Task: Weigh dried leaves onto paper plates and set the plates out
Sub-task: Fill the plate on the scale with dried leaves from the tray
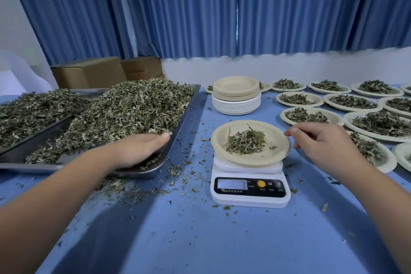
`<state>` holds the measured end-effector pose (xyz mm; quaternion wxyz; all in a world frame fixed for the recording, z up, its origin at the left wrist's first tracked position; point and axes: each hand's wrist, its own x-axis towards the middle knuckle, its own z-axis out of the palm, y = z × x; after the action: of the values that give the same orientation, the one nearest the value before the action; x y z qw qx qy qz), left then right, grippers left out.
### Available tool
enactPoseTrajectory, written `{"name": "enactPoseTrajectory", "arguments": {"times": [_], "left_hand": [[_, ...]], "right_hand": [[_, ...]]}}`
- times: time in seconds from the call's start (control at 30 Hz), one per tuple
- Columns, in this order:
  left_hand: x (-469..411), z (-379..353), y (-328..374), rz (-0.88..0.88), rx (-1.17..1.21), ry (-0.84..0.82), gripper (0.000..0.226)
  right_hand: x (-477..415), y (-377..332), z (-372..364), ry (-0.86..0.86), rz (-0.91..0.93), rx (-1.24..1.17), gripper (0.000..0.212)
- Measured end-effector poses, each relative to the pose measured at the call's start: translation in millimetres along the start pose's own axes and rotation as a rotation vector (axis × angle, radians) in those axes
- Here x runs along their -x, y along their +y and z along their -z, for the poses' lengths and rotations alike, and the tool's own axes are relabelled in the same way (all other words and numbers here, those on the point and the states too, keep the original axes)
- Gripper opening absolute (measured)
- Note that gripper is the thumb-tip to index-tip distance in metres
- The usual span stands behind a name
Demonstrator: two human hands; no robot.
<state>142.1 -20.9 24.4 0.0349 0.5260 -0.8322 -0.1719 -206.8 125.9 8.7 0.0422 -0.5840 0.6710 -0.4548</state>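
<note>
Scale point(250, 187) sits between the two hands, display shows 3. On it is a paper plate point(222, 140) with a small heap of dried leaves point(245, 142).

Right hand point(322, 140) is just right of that plate, fingers loosely curled and holding nothing. The index tip is at the rim; can't tell if it touches.

Left hand point(140, 149) is palm down in the tray point(178, 135) corner, fingertips buried in the leaf pile point(133, 107); can't tell if it grips any.

Loose bits lie on the table point(200, 240) between the hands. Stack of empty plates point(235, 95) stands beyond the scale. Filled plates point(311, 115) lie beyond and right of the right hand. Cardboard boxes point(89, 73) sit beyond the tray.
</note>
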Motion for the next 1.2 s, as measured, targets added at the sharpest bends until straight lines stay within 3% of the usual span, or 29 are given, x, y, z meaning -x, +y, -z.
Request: {"name": "enactPoseTrajectory", "arguments": {"times": [0.1,0.17,0.4,0.53,0.77,1.07,1.2], "left_hand": [[9.9,-5.6,-4.8,0.031,-0.100,-0.147,0.092],[16.1,-6.0,-6.5,0.049,-0.102,-0.150,0.096],[36.0,-17.2,-9.9,-0.076,-0.113,0.076,0.073],[38.6,-22.7,-14.8,-0.171,-0.174,0.197,0.074],[36.8,-23.0,-15.4,-0.168,-0.027,0.268,0.059],[20.1,-4.5,-20.2,-0.057,0.134,0.129,0.035],[12.4,8.2,-18.9,-0.030,0.220,0.167,0.035]], "right_hand": [[1.4,-0.3,-0.6,-0.002,-0.001,-0.008,0.029],[2.0,-1.4,-0.5,-0.004,0.000,-0.021,0.030],[5.2,-3.3,1.7,-0.009,-0.016,-0.041,0.029],[6.0,-4.8,2.0,-0.011,-0.021,-0.046,0.029],[6.1,-4.9,2.5,-0.015,-0.033,-0.056,0.028],[5.3,-3.7,2.0,-0.010,-0.023,-0.028,0.027],[4.1,-2.4,0.4,-0.014,-0.021,-0.027,0.029]]}}
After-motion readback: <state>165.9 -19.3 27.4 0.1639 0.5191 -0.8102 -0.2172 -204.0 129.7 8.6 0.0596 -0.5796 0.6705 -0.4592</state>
